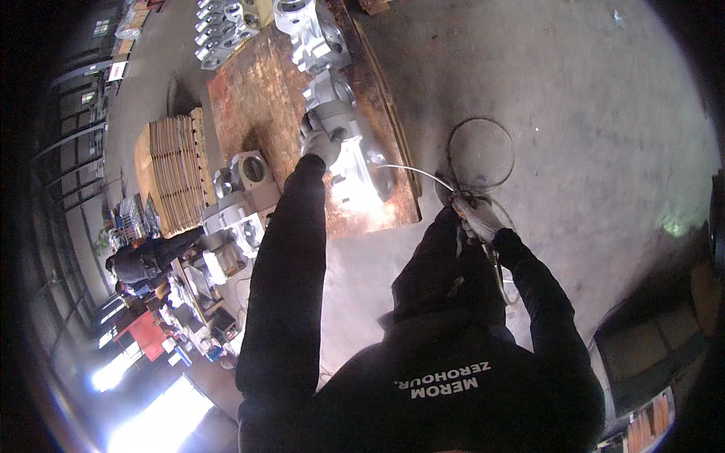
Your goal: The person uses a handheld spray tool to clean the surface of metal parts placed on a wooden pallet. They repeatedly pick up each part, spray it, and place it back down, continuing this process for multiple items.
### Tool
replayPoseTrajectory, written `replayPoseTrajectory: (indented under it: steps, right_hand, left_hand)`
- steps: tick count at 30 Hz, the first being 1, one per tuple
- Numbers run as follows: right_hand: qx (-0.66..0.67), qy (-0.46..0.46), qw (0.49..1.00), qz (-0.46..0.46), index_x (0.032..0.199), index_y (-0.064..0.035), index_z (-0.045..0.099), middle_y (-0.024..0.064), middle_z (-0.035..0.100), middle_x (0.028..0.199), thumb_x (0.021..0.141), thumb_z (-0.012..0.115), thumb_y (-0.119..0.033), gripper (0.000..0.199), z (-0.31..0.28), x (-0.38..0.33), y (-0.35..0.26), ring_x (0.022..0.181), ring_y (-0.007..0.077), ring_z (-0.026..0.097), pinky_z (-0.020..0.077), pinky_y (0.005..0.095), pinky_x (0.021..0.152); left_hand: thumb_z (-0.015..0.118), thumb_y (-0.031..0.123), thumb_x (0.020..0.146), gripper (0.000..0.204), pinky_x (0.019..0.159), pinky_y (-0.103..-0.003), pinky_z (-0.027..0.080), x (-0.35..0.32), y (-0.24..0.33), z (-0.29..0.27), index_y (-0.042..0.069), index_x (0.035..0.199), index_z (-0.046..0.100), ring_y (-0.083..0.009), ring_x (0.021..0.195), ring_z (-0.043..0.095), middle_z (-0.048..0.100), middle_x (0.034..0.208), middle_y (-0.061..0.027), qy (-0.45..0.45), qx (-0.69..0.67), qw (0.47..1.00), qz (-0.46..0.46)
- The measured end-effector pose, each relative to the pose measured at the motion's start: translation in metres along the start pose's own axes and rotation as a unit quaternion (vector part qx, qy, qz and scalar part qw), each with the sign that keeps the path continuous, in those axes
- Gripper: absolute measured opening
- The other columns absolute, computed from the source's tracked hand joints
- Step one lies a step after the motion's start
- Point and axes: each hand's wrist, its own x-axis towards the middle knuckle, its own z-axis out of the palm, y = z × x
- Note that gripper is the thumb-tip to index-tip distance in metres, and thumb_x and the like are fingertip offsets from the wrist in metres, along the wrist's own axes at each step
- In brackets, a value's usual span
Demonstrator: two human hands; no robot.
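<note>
My left hand (321,145), in a pale glove with grey fingertips, grips the side of a silvery metal casting (355,177) on a worn wooden table. Glare washes out the casting's near end. Off the table's right edge, my gloved right hand (479,217) is closed round a thin looped cable (481,187). One pale, curved end of the cable reaches left from that hand to the casting; a round loop stands out beyond the hand, and another length hangs below it. More castings (313,34) stand in a row farther up the table.
The rust-stained wooden table top (260,90) has castings at its far end. At left are stacked cardboard sheets (175,170) and more castings (253,170). A person in dark clothes (143,260) is beyond a cluttered bench. Grey concrete floor (589,113) lies to the right.
</note>
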Motion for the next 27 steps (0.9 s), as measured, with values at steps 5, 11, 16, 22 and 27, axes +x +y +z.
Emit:
replayPoseTrajectory:
  steps: [5,11,16,22,27]
  right_hand:
    - [-0.011,0.017,0.999,-0.041,0.083,-0.0129,0.052,-0.0034,0.044,0.054,0.096,0.054,-0.044,0.034,0.018,-0.002,-0.044,0.040,0.0083,0.040,0.0316,0.0260,0.037]
    - [-0.048,-0.018,0.999,0.018,0.077,-0.0124,0.051,-0.0014,0.045,0.053,0.096,0.054,-0.047,0.040,0.011,0.027,-0.038,0.040,0.0094,0.043,0.0308,0.0271,0.037]
    - [-0.099,-0.047,0.994,0.009,0.070,-0.0143,0.050,-0.0031,0.044,0.054,0.095,0.050,-0.055,0.048,0.026,0.032,-0.075,0.041,0.0097,0.040,0.0307,0.0267,0.039]
    - [-0.107,-0.096,0.990,-0.003,0.069,-0.0137,0.053,-0.0007,0.048,0.053,0.097,0.046,-0.055,0.050,0.017,0.051,-0.076,0.039,0.0094,0.041,0.0294,0.0263,0.036]
    - [-0.158,0.079,0.979,-0.099,0.079,-0.0079,0.059,-0.0007,0.050,0.058,0.095,0.055,-0.049,0.044,-0.010,0.051,-0.059,0.044,0.0092,0.044,0.0333,0.0294,0.040]
  left_hand:
    - [0.064,0.050,0.084,0.106,0.114,-0.046,0.025,0.001,0.012,-0.009,-0.008,0.148,0.002,-0.0486,0.137,0.023,0.014,0.151,-0.0320,-0.011,-0.022,1.000,0.002]
    - [0.062,0.051,0.084,0.105,0.115,-0.048,0.023,0.001,0.010,-0.002,-0.007,0.149,0.003,-0.0474,0.139,0.022,0.016,0.152,-0.0305,0.011,-0.009,1.000,0.008]
    - [0.062,0.053,0.084,0.107,0.116,-0.047,0.020,-0.002,0.005,-0.001,-0.006,0.149,0.001,-0.0479,0.139,0.019,0.012,0.152,-0.0311,-0.017,0.018,1.000,-0.016]
    - [0.063,0.054,0.084,0.108,0.117,-0.047,0.019,-0.001,0.010,-0.002,-0.006,0.149,0.001,-0.0477,0.139,0.018,0.011,0.151,-0.0321,-0.016,0.006,1.000,-0.003]
    - [0.064,0.049,0.084,0.105,0.116,-0.049,0.019,-0.002,0.013,-0.002,-0.004,0.150,0.003,-0.0469,0.140,0.018,0.011,0.153,-0.0300,-0.022,-0.009,0.999,-0.031]
